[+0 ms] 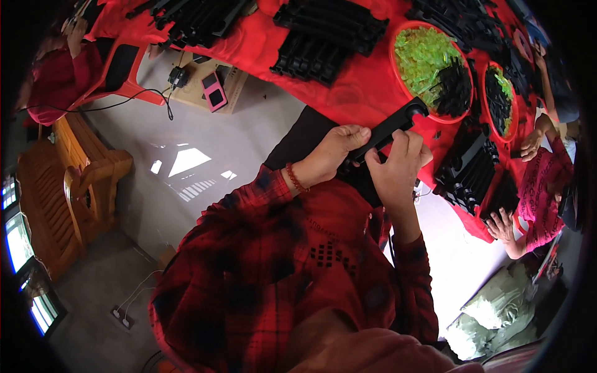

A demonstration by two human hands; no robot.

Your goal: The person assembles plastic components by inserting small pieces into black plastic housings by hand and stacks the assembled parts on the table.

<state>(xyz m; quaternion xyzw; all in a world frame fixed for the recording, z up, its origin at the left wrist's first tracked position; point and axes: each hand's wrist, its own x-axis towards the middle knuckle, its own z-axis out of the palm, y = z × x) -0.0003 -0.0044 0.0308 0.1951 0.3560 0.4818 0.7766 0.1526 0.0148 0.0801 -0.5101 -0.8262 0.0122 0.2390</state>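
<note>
My left hand (333,152) grips the lower end of a long black plastic part (388,128), its thumb lying along the top. The part is held tilted over my lap, near the edge of the red-covered table, and its rounded far end points up and to the right. My right hand (401,165) is on the same part from the right side, fingers bent against its edge. Whether a smaller piece sits between those fingertips is hidden. Nearest to the hands on the table stands a red round basket (394,59) of yellow-green clear pieces and small black pieces.
Black plastic parts (329,37) lie stacked on the red tablecloth (348,93). A smaller red basket (513,127) stands to the right. Co-workers' hands (502,227) are at the right side. Left are a wooden bench (74,186), a red chair (127,74) and a cardboard box (233,87).
</note>
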